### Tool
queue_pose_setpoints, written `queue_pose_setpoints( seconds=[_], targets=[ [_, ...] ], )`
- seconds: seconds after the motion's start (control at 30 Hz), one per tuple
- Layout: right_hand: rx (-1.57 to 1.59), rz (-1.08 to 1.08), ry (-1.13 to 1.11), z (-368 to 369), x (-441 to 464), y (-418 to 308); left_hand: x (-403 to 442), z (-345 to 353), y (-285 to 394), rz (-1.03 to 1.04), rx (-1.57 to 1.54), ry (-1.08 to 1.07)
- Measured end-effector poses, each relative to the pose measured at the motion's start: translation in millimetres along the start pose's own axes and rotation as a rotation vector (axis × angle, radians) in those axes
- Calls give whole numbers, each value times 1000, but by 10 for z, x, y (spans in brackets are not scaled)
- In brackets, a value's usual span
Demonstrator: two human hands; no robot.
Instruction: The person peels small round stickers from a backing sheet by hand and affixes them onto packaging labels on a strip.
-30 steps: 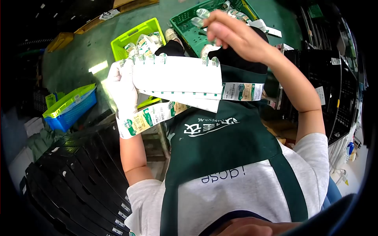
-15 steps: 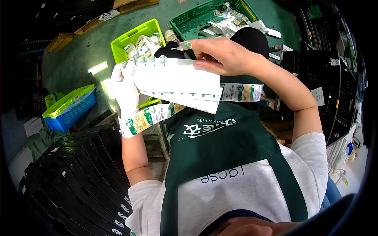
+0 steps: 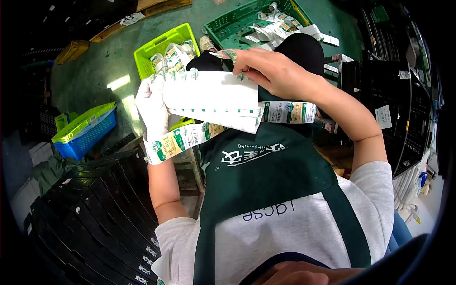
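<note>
Head view: the right hand, raised clear of the paper a second ago, is now down at the right end of the top edge of the folded white paper, with a small clear sticker at its fingertips; whether it pinches the paper I cannot tell. The left hand grasps the paper's other end above the lap, so the work now seems centred on that sticker-lined edge.

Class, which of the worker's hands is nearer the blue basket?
Left. The left hand is right of the blue basket; the right hand is farther right.
</note>
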State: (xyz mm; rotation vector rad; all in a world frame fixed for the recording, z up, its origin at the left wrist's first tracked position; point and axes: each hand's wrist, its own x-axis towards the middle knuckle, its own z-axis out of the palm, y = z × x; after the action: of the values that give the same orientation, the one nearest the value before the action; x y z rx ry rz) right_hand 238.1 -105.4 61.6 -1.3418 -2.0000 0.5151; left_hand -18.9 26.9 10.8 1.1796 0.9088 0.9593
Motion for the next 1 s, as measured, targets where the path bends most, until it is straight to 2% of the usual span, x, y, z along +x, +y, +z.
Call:
queue_pose_setpoints(
  seconds=[0.07, 0.1, 0.13, 0.27, 0.33, 0.37, 0.4, 0.47, 0.5, 0.57, 0.6, 0.7, 0.8, 0.87, 0.97, 1.0],
  targets=[
    [52, -27, 80, -7, -45, -9, 31, -19, -63, -27, 15, 12],
    [168, 72, 92, -85, -65, -78, 42, -40, -95, -22, 27, 34],
    [583, 145, 261, -27, -88, -56, 56, -62, -127, -18, 38, 56],
    [679, 250, 393, -282, -105, 71, -43, -107, -47, 79, 229, 56],
    [983, 424, 539, -445, -100, 10, -257, 36, 172, 282, 427, 167],
    [1016, 425, 538, -509, -150, 96, -469, 203, 376, 307, 339, 253],
    [1104, 322, 530, -527, -240, 267, -620, 288, 462, 540, 166, 153],
    [1108, 358, 598, -613, -224, 217, -765, 288, 636, 803, 54, -130],
    [1117, 306, 558, -642, -222, 206, -795, 250, 733, 910, 31, -302],
    [1136, 205, 471, -679, -219, 186, -809, 222, 893, 1013, 14, -484],
    [1047, 210, 474, -674, -223, 168, -872, 324, 938, 1014, -23, -385],
    [750, 198, 496, -566, -196, 133, -875, 362, 958, 1025, -51, -383],
    [796, 189, 419, -535, -215, 150, -813, 277, 1008, 1025, -2, -623],
    [734, 177, 436, -497, -188, 112, -909, 315, 1020, 1011, -27, -553],
    [593, 141, 475, -419, -166, 139, -920, 295, 1053, 1039, -99, -558],
    [742, 196, 454, -418, -168, 138, -937, 289, 1051, 1032, -130, -518]
  ],
)
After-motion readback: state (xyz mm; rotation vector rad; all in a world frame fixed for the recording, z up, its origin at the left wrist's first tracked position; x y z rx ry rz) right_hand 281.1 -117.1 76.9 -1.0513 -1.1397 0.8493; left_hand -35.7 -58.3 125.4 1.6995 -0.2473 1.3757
